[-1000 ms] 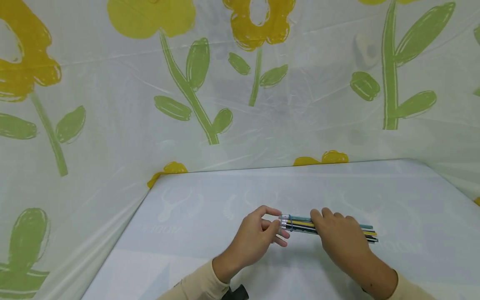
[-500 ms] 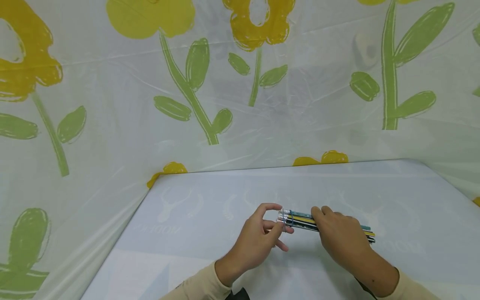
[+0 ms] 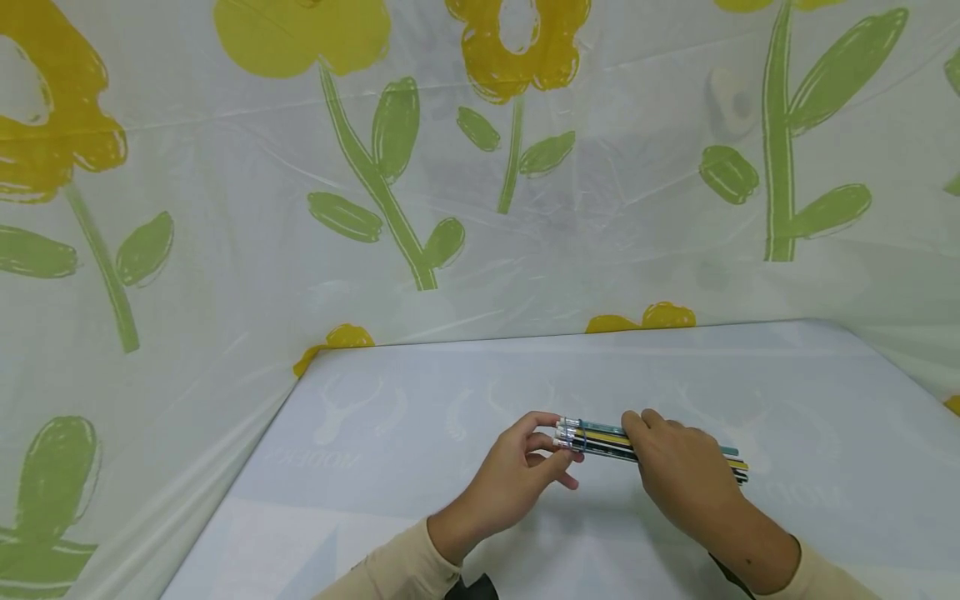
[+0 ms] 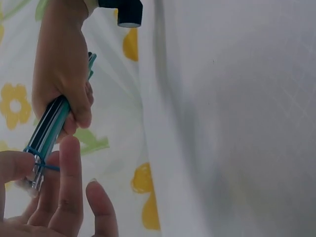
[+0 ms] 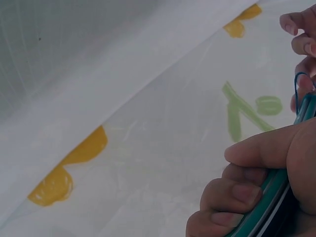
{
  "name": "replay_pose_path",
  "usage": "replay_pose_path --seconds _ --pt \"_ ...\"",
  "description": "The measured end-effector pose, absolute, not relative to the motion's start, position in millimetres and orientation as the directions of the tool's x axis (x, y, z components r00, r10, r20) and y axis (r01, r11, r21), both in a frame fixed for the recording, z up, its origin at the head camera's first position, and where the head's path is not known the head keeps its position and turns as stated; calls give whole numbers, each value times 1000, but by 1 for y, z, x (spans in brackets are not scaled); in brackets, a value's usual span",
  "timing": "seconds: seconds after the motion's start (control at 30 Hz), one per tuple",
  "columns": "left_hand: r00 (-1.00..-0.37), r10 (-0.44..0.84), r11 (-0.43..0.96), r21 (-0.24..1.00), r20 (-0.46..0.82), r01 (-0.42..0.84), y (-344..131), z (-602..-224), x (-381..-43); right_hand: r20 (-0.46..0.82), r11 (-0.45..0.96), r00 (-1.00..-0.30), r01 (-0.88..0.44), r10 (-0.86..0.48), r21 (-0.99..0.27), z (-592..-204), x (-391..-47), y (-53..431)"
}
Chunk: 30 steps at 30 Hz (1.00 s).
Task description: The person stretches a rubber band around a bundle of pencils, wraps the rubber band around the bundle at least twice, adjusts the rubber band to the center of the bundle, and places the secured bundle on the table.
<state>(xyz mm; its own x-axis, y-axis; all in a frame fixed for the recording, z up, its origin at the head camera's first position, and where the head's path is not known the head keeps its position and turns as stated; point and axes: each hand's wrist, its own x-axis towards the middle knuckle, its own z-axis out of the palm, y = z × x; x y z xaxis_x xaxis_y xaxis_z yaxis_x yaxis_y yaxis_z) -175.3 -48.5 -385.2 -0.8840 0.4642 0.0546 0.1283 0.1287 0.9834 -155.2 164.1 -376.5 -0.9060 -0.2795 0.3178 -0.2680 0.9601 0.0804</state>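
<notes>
My right hand [image 3: 686,467] grips a bundle of slim pencils [image 3: 603,442] around its middle, above the table. Teal, yellow and black barrels show, with silvery, white-tipped ends toward the left. Near those ends a blue rubber band [image 3: 583,435] circles the bundle. My left hand [image 3: 510,475] is at that end, thumb and fingers around it. In the left wrist view a strand of the rubber band [image 4: 48,167] stretches off the pencils to a finger [image 4: 71,182]. A loop of the band [image 5: 297,84] stands out from the pencils in the right wrist view.
A pale table cover [image 3: 360,483] lies under both hands. Behind it hangs a whitish curtain [image 3: 637,242] printed with yellow flowers and green leaves. A black device [image 3: 474,588] sits at the left wrist, by the beige sleeve [image 3: 397,567].
The banded end of the pencils has risen slightly and shifted a little left. The left fingers have shifted around the rubber band; the right hand keeps its grip.
</notes>
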Motion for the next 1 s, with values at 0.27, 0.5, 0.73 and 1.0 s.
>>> replay_pose_path --seconds 0.27,0.5,0.73,1.0 --pt "-882 462 107 982 90 156 -50 -383 -175 315 961 -908 -269 -277 71 -376 -155 163" --pt "-886 451 131 974 107 184 -50 -382 -173 353 953 -886 -292 -301 80 -376 -153 163" --pt "-885 446 157 961 135 226 -51 -383 -174 347 951 -886 -300 -308 78 -376 -153 163" --pt "-874 431 281 886 226 368 -52 -387 -174 343 941 -877 -325 -337 94 -378 -154 163"
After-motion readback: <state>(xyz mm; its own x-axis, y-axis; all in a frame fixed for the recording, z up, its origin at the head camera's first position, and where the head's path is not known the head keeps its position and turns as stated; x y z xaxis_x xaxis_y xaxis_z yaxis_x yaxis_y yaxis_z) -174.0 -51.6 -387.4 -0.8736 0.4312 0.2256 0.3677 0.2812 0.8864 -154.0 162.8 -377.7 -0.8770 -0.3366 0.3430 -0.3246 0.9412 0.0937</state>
